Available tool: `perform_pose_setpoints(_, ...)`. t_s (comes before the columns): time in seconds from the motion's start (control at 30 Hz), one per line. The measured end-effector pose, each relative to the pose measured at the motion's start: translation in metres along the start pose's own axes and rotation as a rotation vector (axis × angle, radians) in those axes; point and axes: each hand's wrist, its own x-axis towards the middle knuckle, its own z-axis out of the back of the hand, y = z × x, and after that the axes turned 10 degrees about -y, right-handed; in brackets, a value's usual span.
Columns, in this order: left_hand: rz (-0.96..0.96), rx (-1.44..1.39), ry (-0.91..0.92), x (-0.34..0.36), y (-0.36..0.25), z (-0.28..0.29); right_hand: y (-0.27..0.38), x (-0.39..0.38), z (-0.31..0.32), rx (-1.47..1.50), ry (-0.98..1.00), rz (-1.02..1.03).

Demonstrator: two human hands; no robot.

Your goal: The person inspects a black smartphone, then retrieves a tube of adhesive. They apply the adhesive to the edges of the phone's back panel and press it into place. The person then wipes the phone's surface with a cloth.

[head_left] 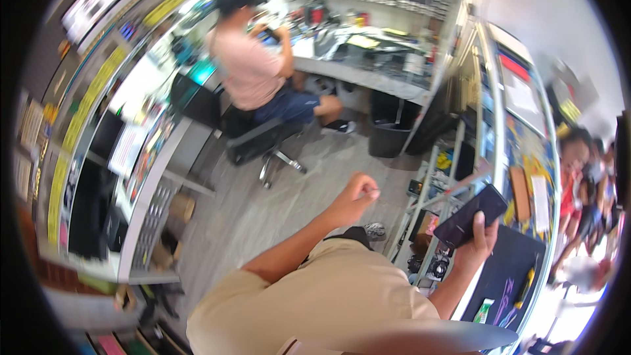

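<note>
My right hand (480, 240) holds a dark smartphone (470, 215) beside the glass counter on the right. Its thumb lies along the phone's lower edge, and the fingers are hidden behind it. The phone is tilted, its dark flat face up. In front of my tan shirt, my left hand (358, 200) is raised over the floor with its fingers curled closed. I see nothing in it. A black mat (503, 269) lies on the counter past my right hand, with a small green-and-white tube (483, 311) on it.
Ahead, a person in a pink shirt (246, 69) sits on a black office chair (253, 141) at a cluttered workbench (368, 77). A black bin (388, 125) stands under it. Desks with monitors (92, 207) line the left. Several people (582, 184) are beyond the glass counter (519, 125).
</note>
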Motion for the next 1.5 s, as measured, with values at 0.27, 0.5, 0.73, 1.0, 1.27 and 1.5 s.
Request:
perform_pose_setpoints(0.27,-0.197,0.305,0.161,0.005,-0.009,0.015,0.012,0.004,-0.005,0.008,-0.063,0.053)
perform_pose_setpoints(0.5,0.137,0.338,0.276,0.002,-0.024,0.012,0.012,0.000,0.002,0.028,-0.054,0.052)
perform_pose_setpoints(0.73,0.159,0.343,0.269,0.002,-0.025,0.012,0.010,-0.002,0.004,0.024,-0.092,0.031)
perform_pose_setpoints(1.0,0.165,0.367,0.050,0.002,-0.011,0.014,-0.008,0.001,0.007,-0.011,-0.096,-0.004)
perform_pose_setpoints(1.27,0.264,0.279,0.086,0.022,0.001,0.031,-0.037,-0.007,-0.004,-0.084,-0.095,-0.058)
perform_pose_setpoints(1.5,0.184,0.262,0.094,0.044,0.041,0.092,-0.107,-0.009,-0.070,-0.099,-0.057,-0.264)
